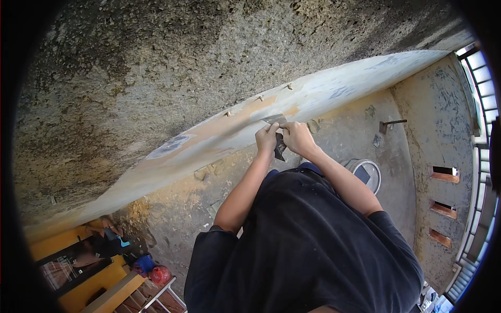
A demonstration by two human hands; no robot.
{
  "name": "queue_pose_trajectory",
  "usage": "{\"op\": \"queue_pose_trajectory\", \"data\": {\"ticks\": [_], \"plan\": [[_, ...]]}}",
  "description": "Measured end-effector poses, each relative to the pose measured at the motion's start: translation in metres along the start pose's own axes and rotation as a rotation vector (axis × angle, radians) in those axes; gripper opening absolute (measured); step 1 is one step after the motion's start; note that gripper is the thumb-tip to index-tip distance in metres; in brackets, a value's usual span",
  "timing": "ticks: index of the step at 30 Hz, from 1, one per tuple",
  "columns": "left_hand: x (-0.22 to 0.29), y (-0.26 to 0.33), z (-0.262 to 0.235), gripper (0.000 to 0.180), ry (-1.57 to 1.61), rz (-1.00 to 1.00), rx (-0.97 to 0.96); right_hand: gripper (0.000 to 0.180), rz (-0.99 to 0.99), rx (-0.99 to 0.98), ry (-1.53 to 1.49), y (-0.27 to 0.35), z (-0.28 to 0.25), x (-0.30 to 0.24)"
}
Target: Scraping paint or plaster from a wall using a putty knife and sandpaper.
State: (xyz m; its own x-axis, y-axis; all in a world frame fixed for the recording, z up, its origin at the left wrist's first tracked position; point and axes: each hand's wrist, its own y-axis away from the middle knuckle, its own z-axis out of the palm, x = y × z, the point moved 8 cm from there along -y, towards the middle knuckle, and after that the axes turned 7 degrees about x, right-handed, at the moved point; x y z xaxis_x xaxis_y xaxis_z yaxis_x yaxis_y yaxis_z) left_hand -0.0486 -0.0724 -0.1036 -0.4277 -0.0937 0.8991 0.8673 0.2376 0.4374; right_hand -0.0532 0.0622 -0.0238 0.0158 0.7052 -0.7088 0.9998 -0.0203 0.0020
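My left hand (pixel 267 139) and my right hand (pixel 298 139) are close together in front of my body, beside the wall. Both are closed around a flat grey scraper (pixel 275 119), whose broad blade shows above my fingers. My thumbs lie near its lower edge. Below and between the hands hangs a dark, angular piece (pixel 280 148); whether it belongs to the scraper cannot be made out. The wall (pixel 242 125) next to the blade has white, orange and bluish patches. Its upper part is rough, stained grey plaster (pixel 172 68).
Small pegs (pixel 261 98) stick out of the wall. A round bucket (pixel 366 175) stands on the worn floor to my right. A metal bracket (pixel 387 125) juts out near the right wall, which has slots (pixel 444 175). At lower left are a ladder (pixel 159 296), a red bag (pixel 160 275) and orange boards (pixel 112 284).
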Motion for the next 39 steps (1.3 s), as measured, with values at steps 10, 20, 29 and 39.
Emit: {"op": "queue_pose_trajectory", "data": {"ticks": [10,20,29,39], "plan": [[-0.058,-0.028,-0.011,0.018,0.127,-0.087,-0.005,0.03,0.001,-0.024,0.008,-0.001,0.04,0.015],[-0.047,-0.02,-0.012,0.026,0.097,-0.066,0.083,0.029,-0.01,-0.031,0.025,0.009,0.03,0.001],[-0.034,-0.022,-0.012,0.028,0.069,-0.031,0.038,0.029,0.009,0.065,-0.01,0.012,0.018,-0.009],[-0.043,-0.022,-0.001,0.027,0.11,-0.081,0.019,0.029,-0.014,0.063,0.022,0.005,0.021,0.01]]}}
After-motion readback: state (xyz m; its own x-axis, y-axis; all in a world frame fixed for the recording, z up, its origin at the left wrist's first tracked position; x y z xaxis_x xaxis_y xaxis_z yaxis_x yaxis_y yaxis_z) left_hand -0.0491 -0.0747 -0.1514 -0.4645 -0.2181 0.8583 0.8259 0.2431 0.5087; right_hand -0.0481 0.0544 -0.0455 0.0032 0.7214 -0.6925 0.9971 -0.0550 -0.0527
